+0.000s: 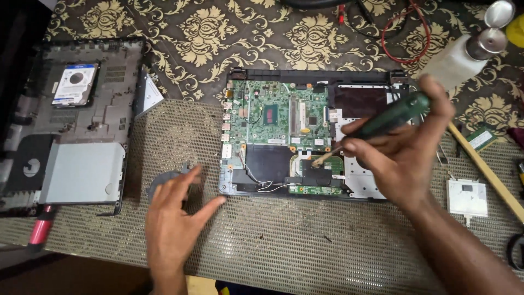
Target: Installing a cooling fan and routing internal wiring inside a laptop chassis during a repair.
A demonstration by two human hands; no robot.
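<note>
Over the opened laptop base (284, 131) on the table (273, 246), the right hand (406, 147) was clamped on a green-handled screwdriver (382, 123), its long axis slanting down-left, tip on the copper heatsink (316, 161). The left hand (172, 218), fingers spread, rested on a round black fan (161, 183), well left of the tip.

A detached laptop bottom cover (93, 117), with a hard drive (75, 83) set in it, is seen at the table's left edge. A small memory module (481, 139) and a metal bracket (466, 196) are placed near the right edge.
</note>
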